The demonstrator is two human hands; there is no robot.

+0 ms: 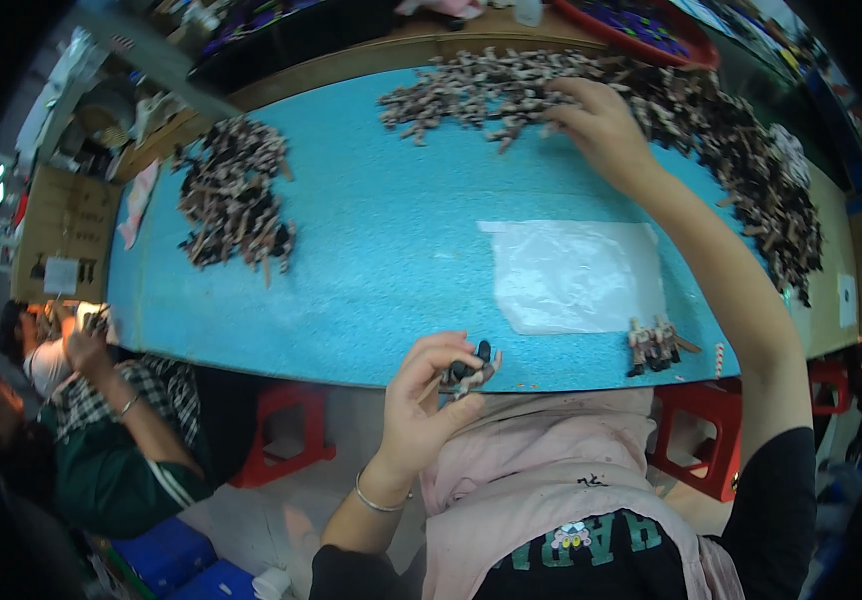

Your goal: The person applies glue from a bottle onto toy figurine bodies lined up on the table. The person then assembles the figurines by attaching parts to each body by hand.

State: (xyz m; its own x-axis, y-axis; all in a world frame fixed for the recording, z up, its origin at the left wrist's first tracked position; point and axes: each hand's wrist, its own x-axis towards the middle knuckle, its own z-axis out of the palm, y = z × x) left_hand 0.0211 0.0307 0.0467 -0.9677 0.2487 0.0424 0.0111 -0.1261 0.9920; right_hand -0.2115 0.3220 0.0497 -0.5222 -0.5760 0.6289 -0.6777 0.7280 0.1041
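My left hand (419, 408) has thumb and fingers clamped on a small dark-and-pale figure (474, 377), just over the near edge of the blue table (381, 240); my right hand (606, 130) is at the far pile (456, 92), thumb and fingers seeming apart, though I cannot tell whether the tips pinch a piece; I judge this the picking step; the next move would call for closing on one single piece and lifting it clear of its tangled neighbours.
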